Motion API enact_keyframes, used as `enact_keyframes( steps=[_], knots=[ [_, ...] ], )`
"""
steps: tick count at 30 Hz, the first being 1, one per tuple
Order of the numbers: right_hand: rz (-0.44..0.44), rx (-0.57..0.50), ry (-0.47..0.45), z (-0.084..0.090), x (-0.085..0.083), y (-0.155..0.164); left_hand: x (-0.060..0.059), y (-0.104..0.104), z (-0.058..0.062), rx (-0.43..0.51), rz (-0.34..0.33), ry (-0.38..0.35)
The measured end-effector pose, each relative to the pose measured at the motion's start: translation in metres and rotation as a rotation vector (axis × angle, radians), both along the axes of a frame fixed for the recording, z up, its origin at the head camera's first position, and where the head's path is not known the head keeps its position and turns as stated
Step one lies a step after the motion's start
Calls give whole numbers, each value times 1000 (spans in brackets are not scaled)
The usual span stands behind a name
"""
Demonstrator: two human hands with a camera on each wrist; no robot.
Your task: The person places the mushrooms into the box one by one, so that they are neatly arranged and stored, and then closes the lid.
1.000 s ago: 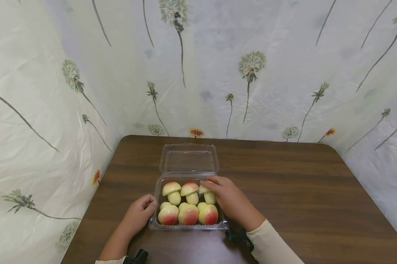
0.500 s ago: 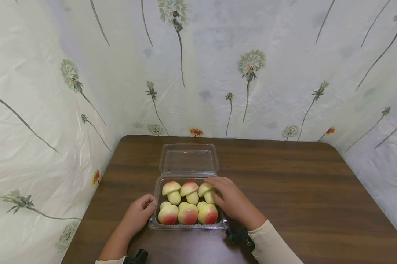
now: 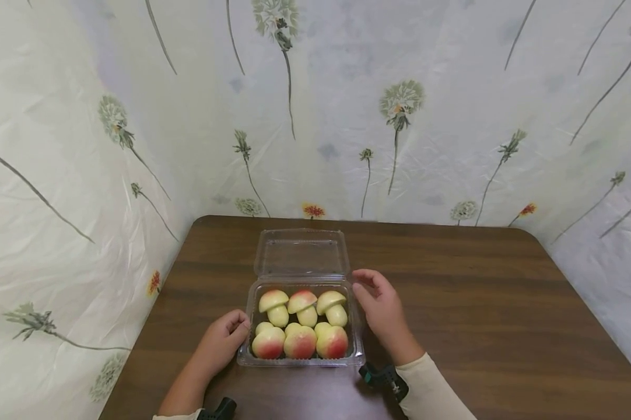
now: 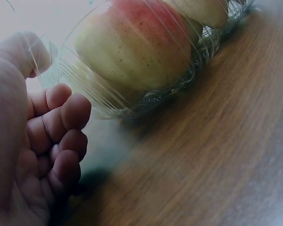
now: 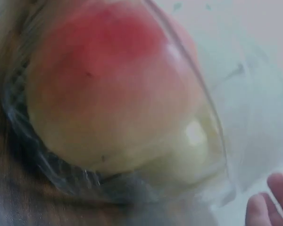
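A clear plastic clamshell container (image 3: 301, 362) stands on the table with its lid (image 3: 302, 252) folded back. Inside sit two rows of yellow pieces blushed red. Those at the back, such as the mushroom-shaped piece (image 3: 302, 305), show cap and stem; the front ones, such as the rounded piece (image 3: 300, 343), look like peaches. My left hand (image 3: 223, 338) pinches the container's left rim between thumb and forefinger, its other fingers curled below, as the left wrist view shows. Just right of the container's back corner, my right hand (image 3: 384, 312) holds nothing, its fingers loosely bent beside the rim.
The brown wooden table (image 3: 452, 303) extends well to the right. A pale dandelion-print sheet (image 3: 336, 116) hangs behind it and along both sides. Each wrist bears a black camera, such as the right wrist camera (image 3: 384, 379).
My right hand has drawn away from the back-right mushroom-shaped piece and moved right, outside the container, uncovering that piece. The left hand has stayed at the left rim.
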State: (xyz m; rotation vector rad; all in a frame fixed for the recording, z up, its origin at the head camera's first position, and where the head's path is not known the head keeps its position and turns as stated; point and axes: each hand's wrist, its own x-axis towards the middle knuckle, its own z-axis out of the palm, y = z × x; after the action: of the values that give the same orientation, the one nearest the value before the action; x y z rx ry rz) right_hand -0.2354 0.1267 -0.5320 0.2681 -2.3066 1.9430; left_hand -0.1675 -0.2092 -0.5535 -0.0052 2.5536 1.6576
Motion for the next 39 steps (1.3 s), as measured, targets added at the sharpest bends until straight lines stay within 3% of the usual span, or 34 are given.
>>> enact_keyframes(
  steps=[2, 4, 7, 9, 15, 21, 24, 32, 39],
  knots=[
    [-16, -185, -121, -4, -4, 7, 3, 2, 7, 1, -2, -2],
    [25, -379, -255, -9, -9, 15, 5, 4, 15, 2, -13, -8],
    [148, -602, -456, -18, -16, 30, 8, 6, 25, 5, -27, -13],
    [245, -689, -547, -23, -21, 39, 8, 6, 28, 3, -30, -11],
    [483, -915, -639, -35, -34, 54, 8, 6, 28, 14, -19, -6],
    [700, -1168, -718, -41, -46, 56, -1, 0, 0, 4, -5, -13],
    [730, -1214, -750, -44, -52, 53, -4, -2, -7, 7, -9, -3],
    [723, -1216, -808, -46, -65, 45, -3, -4, -5, -19, -29, 11],
    [735, -1175, -737, -42, -71, 40, 0, -2, -4, 14, -21, 8]
  ],
)
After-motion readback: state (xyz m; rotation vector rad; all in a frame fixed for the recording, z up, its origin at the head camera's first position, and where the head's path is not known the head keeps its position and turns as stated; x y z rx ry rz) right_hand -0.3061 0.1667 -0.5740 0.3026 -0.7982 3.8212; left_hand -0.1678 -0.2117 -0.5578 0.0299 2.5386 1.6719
